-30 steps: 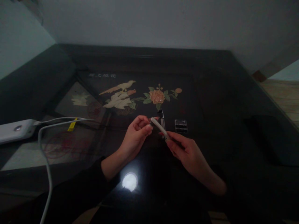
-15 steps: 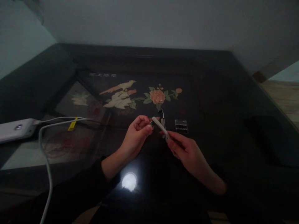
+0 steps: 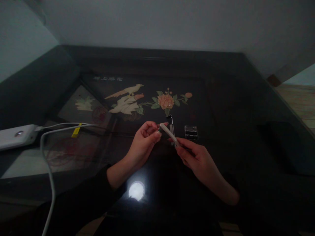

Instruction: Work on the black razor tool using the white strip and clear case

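My left hand (image 3: 144, 141) is closed, its thumb and fingers pinching a small dark green piece (image 3: 159, 129) too small to name. My right hand (image 3: 193, 154) grips the lower end of a pale, slim stick with a rounded tip (image 3: 168, 132). The stick slants up to the left, and its tip is at the green piece; whether they touch I cannot tell. Just behind the stick lies a thin silver and black item (image 3: 171, 122), partly hidden. To the right of it sits a small clear case with dark contents (image 3: 191, 132).
The glossy black table (image 3: 228, 98) carries a bird and flower picture (image 3: 166, 101). At left lies a white power bank (image 3: 17, 136), with a white cable (image 3: 50, 177) bearing a yellow tag (image 3: 76, 130). A dark flat object (image 3: 292, 147) lies at right. A wall stands behind.
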Demonstrator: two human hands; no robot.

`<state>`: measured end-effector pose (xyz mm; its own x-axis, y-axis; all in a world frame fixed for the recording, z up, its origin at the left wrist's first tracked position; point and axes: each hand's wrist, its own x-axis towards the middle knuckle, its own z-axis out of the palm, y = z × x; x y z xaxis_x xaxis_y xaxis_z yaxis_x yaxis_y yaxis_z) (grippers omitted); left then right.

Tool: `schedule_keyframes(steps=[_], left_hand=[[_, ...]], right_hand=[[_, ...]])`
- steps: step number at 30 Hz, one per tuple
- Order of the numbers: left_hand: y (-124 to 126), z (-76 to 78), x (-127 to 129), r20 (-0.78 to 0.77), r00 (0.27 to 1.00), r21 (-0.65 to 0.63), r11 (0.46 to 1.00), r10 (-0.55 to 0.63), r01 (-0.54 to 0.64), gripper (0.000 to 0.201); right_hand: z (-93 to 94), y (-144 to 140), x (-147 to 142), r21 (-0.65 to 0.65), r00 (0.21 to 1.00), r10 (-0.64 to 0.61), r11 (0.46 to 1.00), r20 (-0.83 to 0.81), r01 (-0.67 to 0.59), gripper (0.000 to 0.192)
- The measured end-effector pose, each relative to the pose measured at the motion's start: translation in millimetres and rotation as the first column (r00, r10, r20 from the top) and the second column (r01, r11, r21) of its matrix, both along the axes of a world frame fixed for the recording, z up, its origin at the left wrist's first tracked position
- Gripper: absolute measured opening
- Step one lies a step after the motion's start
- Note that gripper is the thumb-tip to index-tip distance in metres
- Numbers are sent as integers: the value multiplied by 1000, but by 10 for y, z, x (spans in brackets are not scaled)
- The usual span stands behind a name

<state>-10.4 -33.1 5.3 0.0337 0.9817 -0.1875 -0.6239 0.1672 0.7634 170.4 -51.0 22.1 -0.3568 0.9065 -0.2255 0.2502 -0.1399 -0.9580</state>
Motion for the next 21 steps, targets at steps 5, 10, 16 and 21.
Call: schedule_keyframes(steps=[5, 10, 16, 21], left_hand=[[-14, -10, 5, 32, 999, 4, 1000, 6, -7, 43], [-9, -25, 11, 38, 999, 22, 1000, 18, -19, 40], [2, -18, 13, 11, 1000, 2, 1000, 13, -13, 43], [6, -15, 7, 23, 1000, 17, 1000, 8, -9, 41]], right_hand=[[2, 39, 13, 37, 996, -42, 999, 73, 39, 42], [2, 49, 17, 32, 996, -39, 999, 79, 37, 46], [24, 8, 0, -1, 1000, 15, 1000, 6, -15, 42], [79, -32, -17, -60, 994, 77, 995, -83, -82, 38]])
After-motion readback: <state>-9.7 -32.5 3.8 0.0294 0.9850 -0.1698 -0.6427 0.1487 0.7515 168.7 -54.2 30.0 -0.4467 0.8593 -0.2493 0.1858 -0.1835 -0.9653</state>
